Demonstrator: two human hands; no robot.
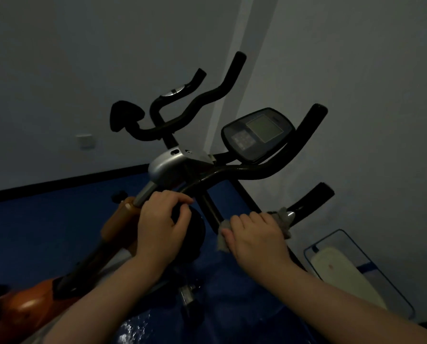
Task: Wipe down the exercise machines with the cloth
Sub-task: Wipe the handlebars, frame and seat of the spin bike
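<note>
Head view, dim room: a person stands at an exercise bike [172, 167] with black handlebars [244, 170] and an oval console [257, 134] mounted between them, its pale screen unlit. The right hand [253, 237] is curled over the near right grip of the handlebars, fingers wrapped down around a grey cloth [283, 219] that is bunched around the bar; frayed bits of the cloth stick out beside the thumb and past the knuckles, just short of a silver band on the grip. The left hand [161, 224] is curled too, fingers bent over the left end of the handlebars where the bar bends down, thumb tucked near a round black knob [192, 229]; it grips the bar and carries no cloth. A silver housing [165, 165] sits on top of the bike's post, and an orange frame [33, 304] runs down to the lower left. Behind it stands a second bike's handlebars [190, 108], set against the grey wall [83, 58]. The floor is covered by a blue mat [58, 219]. As for containers, only one thing looks like one: a shallow tray [403, 301] with a thin dark rim leans near the wall at lower right, with a pale cream pad [344, 276] lying in it; what the pad is I cannot tell.
</note>
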